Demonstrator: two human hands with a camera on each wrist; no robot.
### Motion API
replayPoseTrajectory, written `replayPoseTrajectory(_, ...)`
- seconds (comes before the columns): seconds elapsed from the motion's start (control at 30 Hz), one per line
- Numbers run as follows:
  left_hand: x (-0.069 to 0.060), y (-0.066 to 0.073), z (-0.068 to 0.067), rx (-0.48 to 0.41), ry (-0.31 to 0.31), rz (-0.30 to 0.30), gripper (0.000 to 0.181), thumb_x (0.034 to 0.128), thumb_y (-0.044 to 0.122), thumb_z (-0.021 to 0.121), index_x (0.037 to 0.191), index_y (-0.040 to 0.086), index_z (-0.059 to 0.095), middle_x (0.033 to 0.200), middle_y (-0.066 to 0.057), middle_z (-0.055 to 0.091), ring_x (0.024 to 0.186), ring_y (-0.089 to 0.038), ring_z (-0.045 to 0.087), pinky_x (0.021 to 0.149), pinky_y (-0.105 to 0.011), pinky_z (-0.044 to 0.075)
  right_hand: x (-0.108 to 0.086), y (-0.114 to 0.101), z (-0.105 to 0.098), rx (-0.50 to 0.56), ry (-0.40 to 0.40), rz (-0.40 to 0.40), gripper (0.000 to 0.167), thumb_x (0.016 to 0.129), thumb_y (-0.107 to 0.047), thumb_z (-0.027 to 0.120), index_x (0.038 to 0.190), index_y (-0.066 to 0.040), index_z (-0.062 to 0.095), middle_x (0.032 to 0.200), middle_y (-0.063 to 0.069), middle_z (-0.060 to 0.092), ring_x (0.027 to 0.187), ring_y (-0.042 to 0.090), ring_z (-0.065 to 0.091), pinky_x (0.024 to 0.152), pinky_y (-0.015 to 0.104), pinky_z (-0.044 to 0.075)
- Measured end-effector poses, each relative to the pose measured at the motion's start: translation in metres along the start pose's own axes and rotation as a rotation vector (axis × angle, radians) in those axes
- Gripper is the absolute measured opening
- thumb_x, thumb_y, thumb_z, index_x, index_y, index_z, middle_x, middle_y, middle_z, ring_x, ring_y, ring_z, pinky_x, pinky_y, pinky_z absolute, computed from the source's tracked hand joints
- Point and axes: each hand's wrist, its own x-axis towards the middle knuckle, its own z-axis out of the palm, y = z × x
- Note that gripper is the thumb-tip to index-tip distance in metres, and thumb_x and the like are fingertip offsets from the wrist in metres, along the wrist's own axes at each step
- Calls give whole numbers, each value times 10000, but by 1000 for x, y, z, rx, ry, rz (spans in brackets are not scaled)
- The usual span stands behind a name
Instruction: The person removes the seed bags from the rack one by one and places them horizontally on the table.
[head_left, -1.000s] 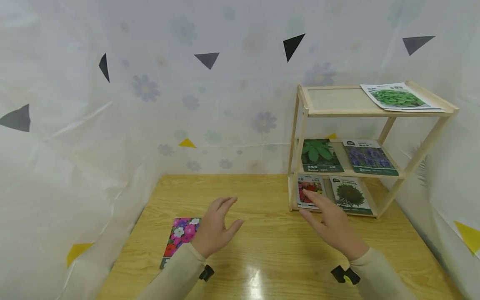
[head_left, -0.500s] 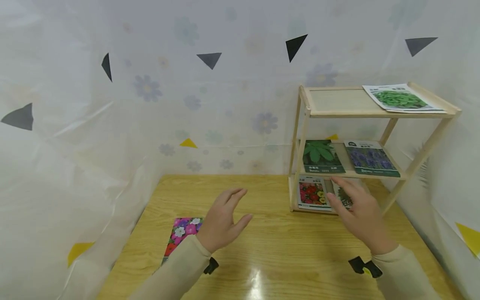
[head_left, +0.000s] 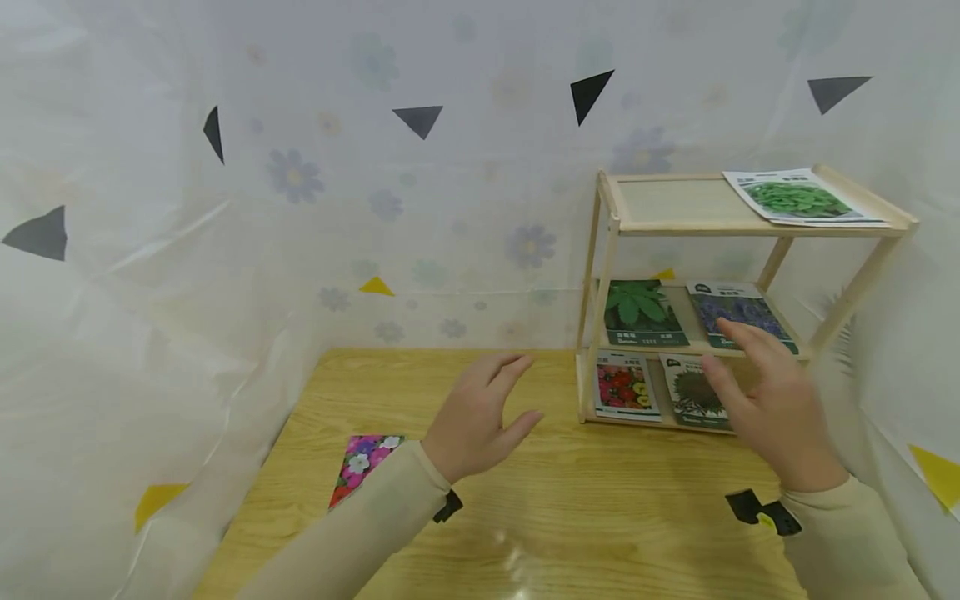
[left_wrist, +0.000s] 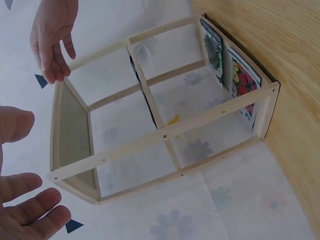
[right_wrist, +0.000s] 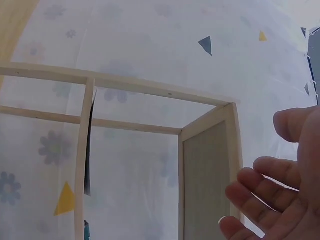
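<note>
Hovering above the worktop (head_left: 585,508), both hands are empty before a rack (head_left: 675,200) of packets.
The rack stands at the worktop's right rear, packets face up and mostly side by side, probably so each picture shows. The right hand (head_left: 780,400) has loose, released fingers and overlaps the purple packet (head_left: 750,307) and sunflower packet (head_left: 690,387) in the head view; the left hand (head_left: 476,425), also released, hangs left of the rack. Both thumbs stand apart from the fingers, perhaps keeping the grasp free. Against a second ago, both hands are farther right and higher, and the left sleeve (head_left: 375,517) hides more of the flower packet (head_left: 363,458) lying on the worktop; the rack's packets look unmoved.
</note>
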Motion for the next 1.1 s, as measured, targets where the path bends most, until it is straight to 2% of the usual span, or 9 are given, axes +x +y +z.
replayPoseTrajectory(0.1,10,4,-1,9,8,28,609,894,317,684,1376,2,484,1322,-140,523,1216,-258,502,1044,-381,401,5,2,-5,-31,34,-12,498,903,-197,666,1375,-93,545,1316,201,558,937,399,590,722,467,427)
replayPoseTrajectory(0.17,17,7,-1,17,12,50,616,884,316,697,1369,-3,490,1316,-142,527,1216,-260,503,1052,-375,393,8,4,-9,-43,56,-16,497,900,-221,668,1366,-89,554,1318,195,561,960,417,592,784,479,451)
replayPoseTrajectory(0.27,28,12,-2,37,8,77,624,875,318,708,1363,-5,491,1300,-132,531,1204,-245,508,1055,-348,385,14,7,-15,-73,104,-31,495,899,-247,658,1353,-75,564,1309,188,572,765,380,591,806,282,456)
replayPoseTrajectory(0.3,32,14,-3,48,3,85,622,878,322,704,1362,-5,491,1297,-127,531,1200,-237,508,1056,-340,382,16,8,-17,-73,120,-31,491,900,-249,657,1347,-67,568,1306,194,572,853,427,590,916,279,440)
replayPoseTrajectory(0.47,52,21,-7,77,-20,109,607,896,355,673,1362,10,494,1300,-115,532,1209,-229,499,1075,-349,355,29,10,-27,-99,161,-7,490,906,-284,649,1333,-55,578,1277,219,581,1029,463,568,1011,456,427)
replayPoseTrajectory(0.53,60,23,-8,78,-26,114,594,899,351,667,1357,11,501,1302,-119,535,1215,-234,498,1089,-352,338,33,11,-30,-111,161,4,496,909,-295,641,1335,-50,574,1279,229,576,1124,484,527,961,607,396)
replayPoseTrajectory(0.57,64,24,-9,83,-31,119,593,904,350,661,1361,10,498,1305,-119,534,1218,-233,496,1094,-344,330,36,11,-32,-122,166,4,496,910,-295,636,1336,-48,573,1279,230,576,1049,476,561,934,624,404)
replayPoseTrajectory(0.73,84,29,-9,122,-71,130,599,927,381,619,1384,20,477,1332,-111,527,1263,-233,467,1133,-324,268,47,18,-40,-157,185,-3,497,909,-295,615,1323,-24,576,1276,244,569,1008,490,556,953,615,402)
replayPoseTrajectory(1.1,129,39,2,279,-215,157,657,961,451,521,1457,43,386,1444,-98,426,1354,-212,370,1166,-308,175,77,45,-51,-227,211,-18,494,907,-272,593,1296,33,577,1273,278,548,1167,499,478,1035,578,344)
